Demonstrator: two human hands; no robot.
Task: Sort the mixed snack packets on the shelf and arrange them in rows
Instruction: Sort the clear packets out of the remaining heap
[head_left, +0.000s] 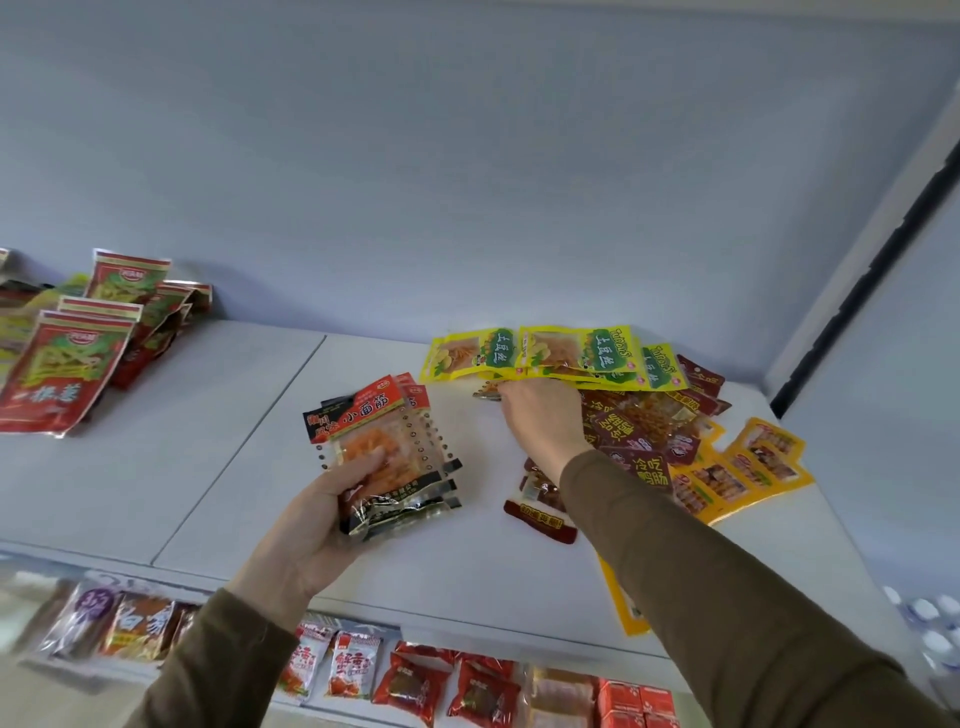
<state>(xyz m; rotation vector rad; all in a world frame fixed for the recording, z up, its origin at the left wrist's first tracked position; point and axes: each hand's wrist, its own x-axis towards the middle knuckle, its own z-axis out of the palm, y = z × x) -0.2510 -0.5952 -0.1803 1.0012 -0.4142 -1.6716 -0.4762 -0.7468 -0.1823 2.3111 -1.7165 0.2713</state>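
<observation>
A: What are the hands doing on the shelf (249, 415)?

B: The left hand (311, 525) is gripping a fanned stack of orange packets (382, 452), thumb curled over the front, long edges running up and away from the person. The right hand (540, 421) is reaching into the mixed pile (654, 431), fingertips curling under the near edge of the yellow packets (556, 356). It seems to be pinching a small packet there, though I cannot tell which.

A: Which way is that pile lying?

B: To the right of the orange stack, close to the shelf's back wall. The yellow ones are lying sideways in an overlapping row; dark red packets (639, 457) are sitting just in front of them. The right hand is much nearer.

A: Anything sorted already?

B: A group of red-and-green packets (62, 369) is lying well apart on the far left.
</observation>
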